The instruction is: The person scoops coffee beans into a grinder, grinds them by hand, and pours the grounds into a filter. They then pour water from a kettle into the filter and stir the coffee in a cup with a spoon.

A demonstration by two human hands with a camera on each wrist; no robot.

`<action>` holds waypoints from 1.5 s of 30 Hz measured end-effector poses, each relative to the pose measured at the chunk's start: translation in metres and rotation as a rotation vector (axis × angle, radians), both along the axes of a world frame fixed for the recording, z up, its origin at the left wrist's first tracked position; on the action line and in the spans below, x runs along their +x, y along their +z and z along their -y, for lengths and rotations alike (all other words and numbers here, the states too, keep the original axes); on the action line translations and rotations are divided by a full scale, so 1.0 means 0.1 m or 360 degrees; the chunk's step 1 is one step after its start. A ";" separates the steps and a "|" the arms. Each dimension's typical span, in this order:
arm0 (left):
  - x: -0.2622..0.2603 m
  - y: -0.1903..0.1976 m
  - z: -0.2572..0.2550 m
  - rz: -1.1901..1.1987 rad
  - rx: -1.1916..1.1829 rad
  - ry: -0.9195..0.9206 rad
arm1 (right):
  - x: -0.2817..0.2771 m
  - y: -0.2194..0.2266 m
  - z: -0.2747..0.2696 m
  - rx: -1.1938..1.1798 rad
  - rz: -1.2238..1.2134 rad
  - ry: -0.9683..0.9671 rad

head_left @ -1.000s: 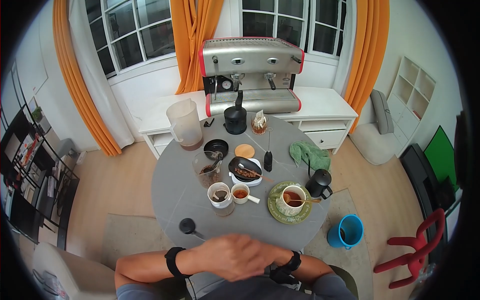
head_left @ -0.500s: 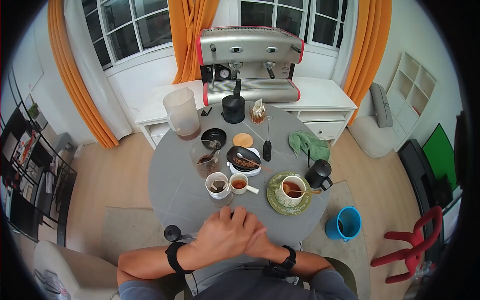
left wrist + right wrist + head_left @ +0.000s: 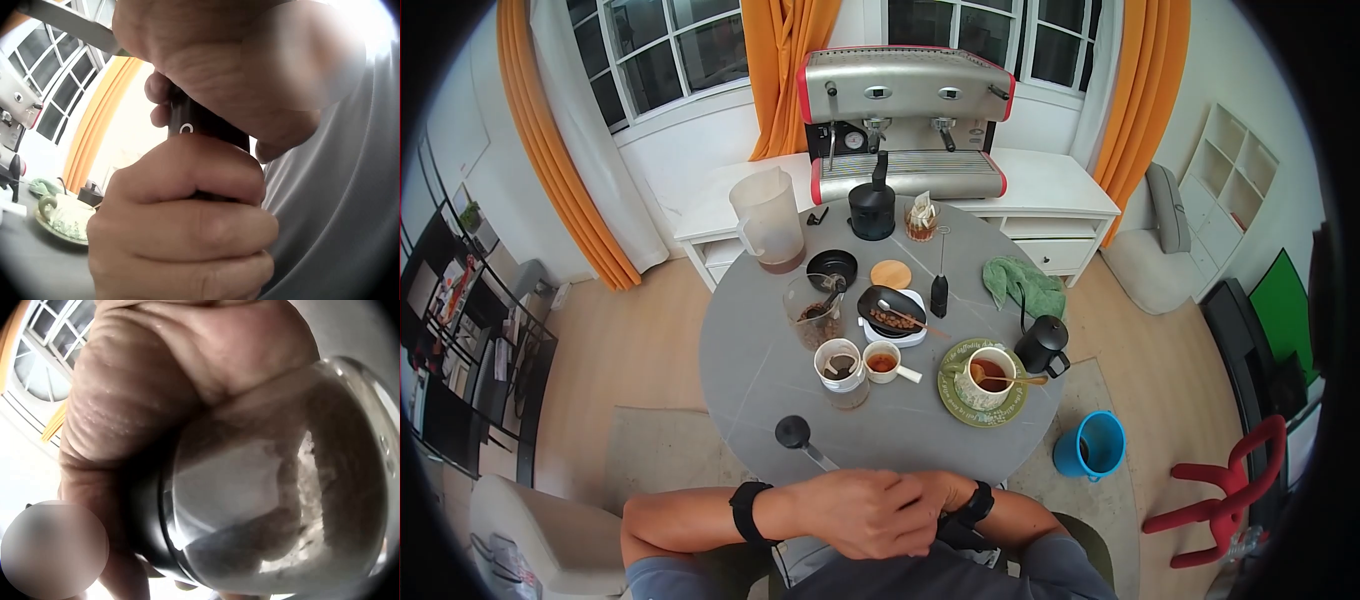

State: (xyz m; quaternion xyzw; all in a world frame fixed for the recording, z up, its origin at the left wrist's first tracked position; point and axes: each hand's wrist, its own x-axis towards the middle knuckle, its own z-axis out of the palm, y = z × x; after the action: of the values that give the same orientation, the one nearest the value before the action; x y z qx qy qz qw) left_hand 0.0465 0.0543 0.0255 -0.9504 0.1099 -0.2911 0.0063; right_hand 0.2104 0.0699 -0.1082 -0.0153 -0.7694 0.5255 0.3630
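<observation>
Above my lap, my left hand [image 3: 855,513] and right hand [image 3: 943,490] are close together around a black grinder, mostly hidden in the head view. Its crank knob [image 3: 793,432] sticks out to the left. Seen from the left wrist, my left hand [image 3: 194,62] wraps the black grinder body [image 3: 209,122] beside the metal crank [image 3: 78,26]; below it my right hand's [image 3: 184,228] fingers curl round the same body. The right wrist view has my right hand [image 3: 144,387] gripping the black collar, with the glass jar [image 3: 275,500] beside the palm.
On the grey table [image 3: 745,400] stand a glass container [image 3: 842,375], a small cup [image 3: 883,362], a teacup [image 3: 987,378] on a green saucer, a black kettle [image 3: 1042,345] and a scale [image 3: 897,335] bearing a dish of beans. A blue bucket [image 3: 1090,446] is on the floor.
The crank knob has swung left and then back right and up. My hands rose over the table edge and have come down again towards my lap, still together.
</observation>
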 end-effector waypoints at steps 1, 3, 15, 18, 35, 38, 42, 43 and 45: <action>-0.02 0.01 0.03 -0.0028 0.0011 0.0259 | 0.01 0.05 0.00 -0.0005 0.0004 0.0046; -0.03 0.03 0.04 -0.0060 0.0019 0.0518 | 0.05 0.12 0.01 -0.0014 0.0007 0.0091; 0.00 0.03 -0.01 -0.0006 0.0093 0.0650 | 0.11 -0.10 0.10 -0.0276 0.0048 -0.0244; 0.03 0.03 0.00 -0.0050 0.0061 -0.0031 | 0.05 -0.28 0.05 -0.0253 0.0048 -0.0108; 0.15 0.02 -0.07 -0.0104 0.0147 -0.0092 | 0.09 0.01 0.06 -0.0390 -0.0072 -0.0397; 0.18 0.02 0.02 -0.0006 0.0090 -0.0224 | 0.09 0.00 0.01 -0.0395 0.0051 -0.0298; 0.08 -0.02 0.01 0.0058 -0.0006 0.0000 | 0.08 -0.02 -0.03 -0.0405 0.0205 -0.0180; 0.05 -0.05 0.01 0.0005 0.0036 0.0138 | 0.08 -0.02 -0.03 -0.0413 0.0243 -0.0154; -0.04 -0.06 0.00 -0.0047 0.0069 0.0273 | 0.09 -0.03 -0.02 -0.0433 0.0321 -0.0100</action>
State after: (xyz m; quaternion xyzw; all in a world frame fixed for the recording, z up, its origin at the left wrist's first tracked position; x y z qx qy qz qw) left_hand 0.0421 0.0541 0.0195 -0.9601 0.0344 -0.2730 0.0502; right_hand 0.2192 0.0715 -0.1115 -0.1410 -0.7228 0.6090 0.2946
